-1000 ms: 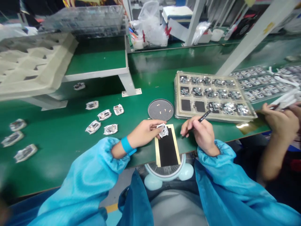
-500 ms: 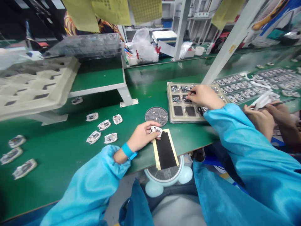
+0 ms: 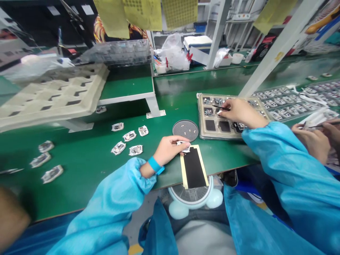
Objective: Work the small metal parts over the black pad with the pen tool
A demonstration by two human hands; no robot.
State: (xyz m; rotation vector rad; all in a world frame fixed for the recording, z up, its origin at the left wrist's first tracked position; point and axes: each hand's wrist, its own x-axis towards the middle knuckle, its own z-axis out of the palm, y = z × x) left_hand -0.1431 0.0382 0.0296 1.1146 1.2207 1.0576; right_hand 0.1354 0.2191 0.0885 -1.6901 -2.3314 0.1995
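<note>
My left hand is closed on a small white watch-like housing, pinched between thumb and fingers just above the upper end of a black pad with yellow edges. My right hand grips dark tweezers above a compartment tray of small parts. The tweezer tips point left over its upper compartments; whether they hold a part is too small to tell. Behind my left hand lies a round grey mesh dish with a few tiny pieces on it.
Several white housings lie on the green table to the left. A moulded tray rests on a raised shelf. A slanted post rises behind the compartment tray. At right, another person's hands work; a blurred arm shows lower left.
The view has swung left, shifting everything rightward. More of the tweezers shows above the tray. The housing in my left hand is tilted differently. Someone's blurred arm has come in at lower left.
</note>
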